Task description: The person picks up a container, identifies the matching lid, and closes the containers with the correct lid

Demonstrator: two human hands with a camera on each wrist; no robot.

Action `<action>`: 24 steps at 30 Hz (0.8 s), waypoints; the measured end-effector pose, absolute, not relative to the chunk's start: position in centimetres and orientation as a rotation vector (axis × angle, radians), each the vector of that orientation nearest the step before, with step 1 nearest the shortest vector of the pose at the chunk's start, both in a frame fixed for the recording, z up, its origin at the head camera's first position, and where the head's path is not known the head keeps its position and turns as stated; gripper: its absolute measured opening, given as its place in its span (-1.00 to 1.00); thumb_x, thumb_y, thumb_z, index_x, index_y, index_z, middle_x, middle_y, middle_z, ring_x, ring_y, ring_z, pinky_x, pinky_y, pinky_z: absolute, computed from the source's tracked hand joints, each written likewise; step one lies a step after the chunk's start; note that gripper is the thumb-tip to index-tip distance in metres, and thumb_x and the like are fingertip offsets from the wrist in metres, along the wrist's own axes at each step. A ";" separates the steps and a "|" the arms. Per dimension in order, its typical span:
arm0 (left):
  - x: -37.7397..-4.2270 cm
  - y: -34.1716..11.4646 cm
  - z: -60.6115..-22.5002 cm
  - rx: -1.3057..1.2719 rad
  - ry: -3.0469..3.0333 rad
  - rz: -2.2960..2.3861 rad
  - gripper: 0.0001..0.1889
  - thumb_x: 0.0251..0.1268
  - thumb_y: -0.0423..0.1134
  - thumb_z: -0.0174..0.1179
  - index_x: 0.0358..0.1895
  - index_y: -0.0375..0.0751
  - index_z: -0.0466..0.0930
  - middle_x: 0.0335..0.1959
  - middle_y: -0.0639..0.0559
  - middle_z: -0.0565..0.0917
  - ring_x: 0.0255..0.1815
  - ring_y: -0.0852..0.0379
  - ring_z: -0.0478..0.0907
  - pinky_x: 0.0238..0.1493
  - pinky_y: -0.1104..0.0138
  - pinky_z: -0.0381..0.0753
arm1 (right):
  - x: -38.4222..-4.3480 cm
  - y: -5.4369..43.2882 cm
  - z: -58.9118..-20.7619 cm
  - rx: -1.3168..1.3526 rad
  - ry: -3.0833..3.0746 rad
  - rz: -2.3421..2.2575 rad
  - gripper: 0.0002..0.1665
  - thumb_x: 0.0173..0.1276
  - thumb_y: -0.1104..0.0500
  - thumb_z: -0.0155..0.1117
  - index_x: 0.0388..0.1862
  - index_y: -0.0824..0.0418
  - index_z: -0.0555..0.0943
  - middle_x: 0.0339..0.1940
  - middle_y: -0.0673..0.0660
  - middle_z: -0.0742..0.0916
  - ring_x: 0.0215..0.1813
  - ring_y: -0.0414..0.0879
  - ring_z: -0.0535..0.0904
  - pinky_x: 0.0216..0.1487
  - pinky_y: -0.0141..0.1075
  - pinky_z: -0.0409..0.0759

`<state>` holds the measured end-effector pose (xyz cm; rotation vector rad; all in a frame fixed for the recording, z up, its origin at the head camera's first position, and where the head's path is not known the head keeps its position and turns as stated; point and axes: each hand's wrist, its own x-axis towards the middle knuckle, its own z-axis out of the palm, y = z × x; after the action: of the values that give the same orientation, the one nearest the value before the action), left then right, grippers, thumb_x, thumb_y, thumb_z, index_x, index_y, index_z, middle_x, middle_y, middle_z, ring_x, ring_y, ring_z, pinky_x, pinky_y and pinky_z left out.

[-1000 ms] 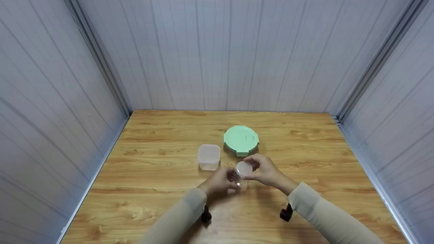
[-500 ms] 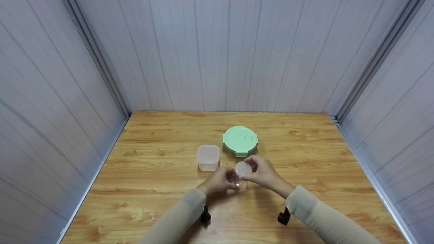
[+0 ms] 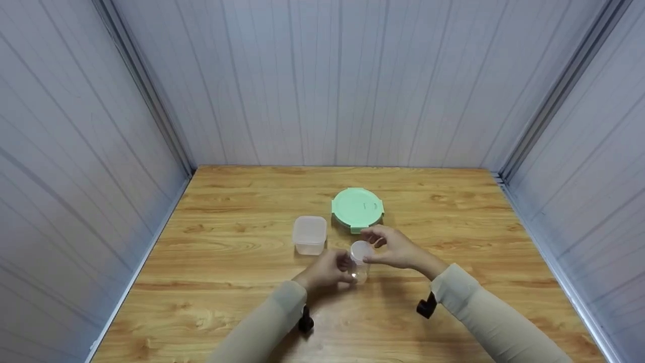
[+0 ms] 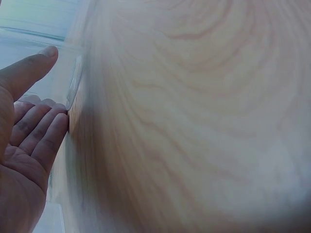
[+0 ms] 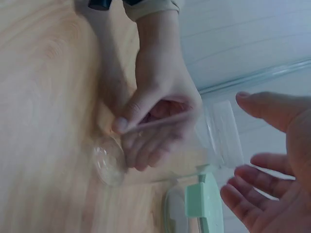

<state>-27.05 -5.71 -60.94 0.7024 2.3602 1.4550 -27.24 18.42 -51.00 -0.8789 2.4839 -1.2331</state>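
A clear jar (image 3: 359,276) stands upright on the wooden table, topped by a round whitish lid (image 3: 361,250). My left hand (image 3: 325,269) holds its side low down, thumb on the near side and fingers round the far side; in the left wrist view the thumb lies against the clear wall (image 4: 63,73). Right beside the lid is my right hand (image 3: 398,249), its thumb and fingers spread. The right wrist view has this hand (image 5: 277,165) apart from the lid (image 5: 226,136), with a gap between.
Behind the jar sits a round container with a mint-green clip lid (image 3: 358,207). A translucent square tub (image 3: 309,235) with a lid stands at the back left of the jar. Pale panel walls (image 3: 322,85) enclose the table (image 3: 227,201) at the back and sides.
My right hand's fingers have come off the lid and spread, and the hand has shifted slightly up and right. The left hand and the jar have stayed in place.
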 end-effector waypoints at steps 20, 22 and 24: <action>-27.1 -5.7 -60.9 0.716 2.387 1.420 -0.71 0.20 -0.40 0.59 -0.05 -0.34 0.74 -0.12 -0.11 0.84 -0.08 0.09 0.77 0.09 0.23 0.78 | -29.1 18.6 -50.7 -0.965 2.325 -1.190 -0.40 0.25 0.32 0.66 0.28 0.40 0.72 0.16 0.31 0.81 0.12 0.01 0.72 0.25 -0.13 0.73; -27.1 -5.7 -60.9 0.711 2.387 1.418 -0.71 0.20 -0.40 0.59 -0.05 -0.33 0.74 -0.13 -0.10 0.84 -0.09 0.13 0.76 0.10 0.24 0.79 | -29.1 18.6 -50.8 -0.932 2.322 -1.211 -0.41 0.25 0.32 0.67 0.26 0.40 0.72 0.16 0.31 0.82 0.11 -0.01 0.73 0.21 -0.23 0.73; -27.1 -5.7 -60.9 0.702 2.386 1.420 -0.72 0.20 -0.40 0.60 -0.06 -0.31 0.75 -0.14 -0.07 0.84 -0.11 0.16 0.75 0.09 0.27 0.78 | -29.1 18.5 -50.9 -0.898 2.326 -1.228 -0.41 0.23 0.33 0.68 0.24 0.41 0.72 0.14 0.32 0.82 0.09 -0.02 0.73 0.17 -0.28 0.73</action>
<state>-27.14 -5.70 -60.93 0.7022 2.3862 1.4197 -29.07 18.53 -50.92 -0.8979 2.3256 -1.2279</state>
